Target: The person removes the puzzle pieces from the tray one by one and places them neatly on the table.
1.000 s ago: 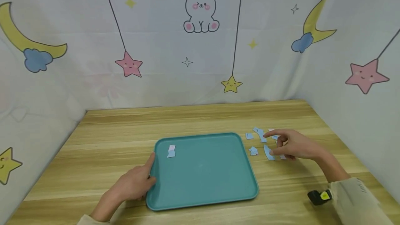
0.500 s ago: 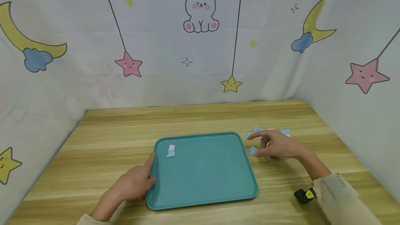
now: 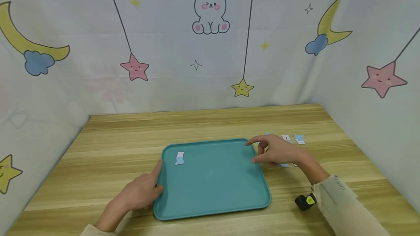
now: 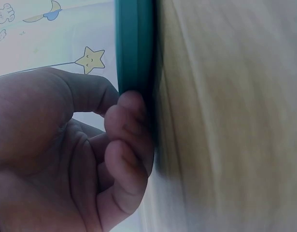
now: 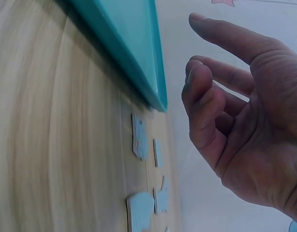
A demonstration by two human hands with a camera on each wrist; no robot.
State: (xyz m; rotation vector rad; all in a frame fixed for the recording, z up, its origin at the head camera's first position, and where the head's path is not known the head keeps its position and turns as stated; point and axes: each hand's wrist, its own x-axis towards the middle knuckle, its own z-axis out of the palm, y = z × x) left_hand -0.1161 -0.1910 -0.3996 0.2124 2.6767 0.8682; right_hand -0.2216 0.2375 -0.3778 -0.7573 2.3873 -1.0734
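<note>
A teal tray (image 3: 210, 185) lies on the wooden table, one small blue-and-white puzzle piece (image 3: 179, 158) at its upper left. My left hand (image 3: 139, 192) grips the tray's left side; in the left wrist view its curled fingers touch the tray edge (image 4: 134, 43). Above the tray's upper right edge hovers my right hand (image 3: 277, 150), index finger and thumb stretched out and apart, the other fingers curled. Nothing shows between them in the right wrist view. Several light-blue flat pieces (image 5: 140, 211) lie right of the tray, some hidden by this hand in the head view.
Wooden table (image 3: 131, 130) surrounds the tray on all sides. A white curtain (image 3: 170, 46) printed with stars, moons and a rabbit stands behind and along both sides. A black strap with a yellow mark (image 3: 306, 201) hangs at the right sleeve.
My right hand has moved left from above the loose pieces to the tray's right edge, uncovering pieces behind it. The left hand, tray and piece on it stay put.
</note>
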